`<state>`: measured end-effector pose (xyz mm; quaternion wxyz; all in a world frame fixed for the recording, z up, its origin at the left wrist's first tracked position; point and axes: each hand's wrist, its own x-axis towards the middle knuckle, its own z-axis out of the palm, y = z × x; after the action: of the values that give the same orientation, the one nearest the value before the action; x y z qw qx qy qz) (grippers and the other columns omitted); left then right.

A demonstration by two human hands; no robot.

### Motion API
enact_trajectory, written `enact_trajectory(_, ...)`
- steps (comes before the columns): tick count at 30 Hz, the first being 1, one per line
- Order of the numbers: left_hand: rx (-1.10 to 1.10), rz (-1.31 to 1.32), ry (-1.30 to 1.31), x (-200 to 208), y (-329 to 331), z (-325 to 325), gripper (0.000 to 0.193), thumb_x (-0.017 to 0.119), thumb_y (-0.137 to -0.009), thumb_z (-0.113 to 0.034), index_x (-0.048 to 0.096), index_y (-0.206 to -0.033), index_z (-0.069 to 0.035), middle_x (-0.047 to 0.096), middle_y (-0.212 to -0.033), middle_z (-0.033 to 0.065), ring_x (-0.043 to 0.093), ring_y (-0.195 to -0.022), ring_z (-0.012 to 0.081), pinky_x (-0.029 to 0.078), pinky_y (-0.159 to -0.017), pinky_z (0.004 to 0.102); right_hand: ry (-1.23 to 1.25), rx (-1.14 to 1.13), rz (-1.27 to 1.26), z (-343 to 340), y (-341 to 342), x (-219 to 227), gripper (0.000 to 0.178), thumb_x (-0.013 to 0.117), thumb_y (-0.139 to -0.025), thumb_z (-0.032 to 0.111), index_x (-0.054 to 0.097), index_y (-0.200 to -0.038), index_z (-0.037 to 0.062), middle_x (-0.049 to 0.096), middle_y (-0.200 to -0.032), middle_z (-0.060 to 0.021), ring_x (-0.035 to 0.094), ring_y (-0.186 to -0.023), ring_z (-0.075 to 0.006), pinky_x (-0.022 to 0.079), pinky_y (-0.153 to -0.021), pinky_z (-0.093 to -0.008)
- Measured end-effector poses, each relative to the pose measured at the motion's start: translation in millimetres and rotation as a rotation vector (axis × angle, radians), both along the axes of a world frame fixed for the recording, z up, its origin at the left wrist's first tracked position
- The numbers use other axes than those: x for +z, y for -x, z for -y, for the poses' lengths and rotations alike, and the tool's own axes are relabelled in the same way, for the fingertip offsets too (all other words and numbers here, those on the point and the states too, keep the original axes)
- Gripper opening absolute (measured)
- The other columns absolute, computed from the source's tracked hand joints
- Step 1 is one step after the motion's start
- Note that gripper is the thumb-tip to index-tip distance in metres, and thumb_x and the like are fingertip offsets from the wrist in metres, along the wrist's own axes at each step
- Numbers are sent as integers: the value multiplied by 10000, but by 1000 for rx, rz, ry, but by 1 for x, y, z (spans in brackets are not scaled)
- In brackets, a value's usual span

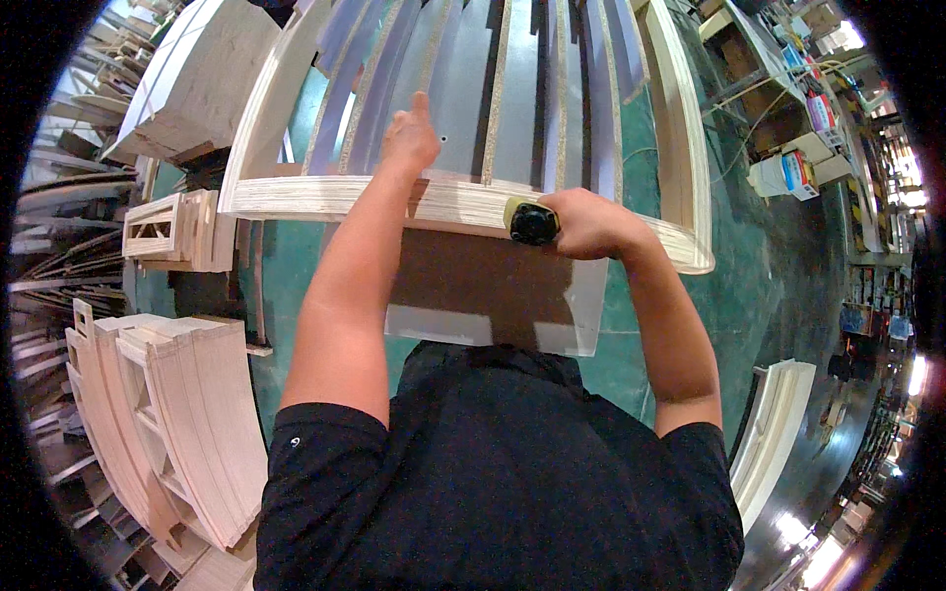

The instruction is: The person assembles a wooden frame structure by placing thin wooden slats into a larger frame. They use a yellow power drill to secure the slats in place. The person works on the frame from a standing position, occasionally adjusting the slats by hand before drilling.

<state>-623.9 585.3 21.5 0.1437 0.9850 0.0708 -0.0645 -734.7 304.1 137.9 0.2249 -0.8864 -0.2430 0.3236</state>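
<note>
In front of me lies a large pale frame [296, 197] of layered wood, with grey panels and upright chipboard-edged strips [496, 98] running away from me inside it. My left hand [410, 140] reaches over the near rail, above a grey panel [455, 118] and close to one strip. Its index finger points away from me; the other fingers look curled and are partly hidden. At the near rail my right hand [591, 225] is closed round a yellow-green and black hand tool [532, 223]. The tool's black rounded end faces me, and its far side is hidden.
A brown-grey board [483, 281] lies below the near rail. Unfinished wooden cabinet parts [187, 414] and a large wooden block [202, 84] stand at left. At right are a workbench [778, 89] with boxes and a long white piece [774, 443] on the green floor [690, 305].
</note>
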Motion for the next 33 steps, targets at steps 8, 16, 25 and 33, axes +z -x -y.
enact_trajectory(8,-36,-39,-15,-1,-6,0,767,559,-946,-80,230,-1638,-116,595,-1336,307,636,-1224,438,529,-1028,473,26,-8,-32,-1,0,2,313,734,-742,129,686,-1028,12,722,-977,-243,679,-978,-440,532,-850,-460)
enact_trajectory(16,-22,-1,-12,10,10,-4,725,647,-867,-146,352,-1516,-14,695,-1193,293,681,-1144,441,549,-986,496,24,-11,-28,2,1,2,311,704,-748,119,680,-1037,5,716,-973,-259,670,-972,-459,530,-854,-468)
enact_trajectory(25,12,-177,-128,23,22,-13,513,659,-871,-157,569,-1353,-6,682,-1289,238,653,-1224,406,538,-1017,479,12,4,9,-1,6,2,295,678,-745,120,674,-1005,-19,710,-978,-275,661,-978,-478,529,-850,-490)
enact_trajectory(33,26,-207,-141,23,17,-14,424,655,-888,-153,631,-1298,-51,669,-1330,223,631,-1265,398,523,-1043,481,-33,3,15,0,3,-10,275,657,-730,96,680,-979,-17,711,-956,-271,666,-954,-467,529,-830,-486)
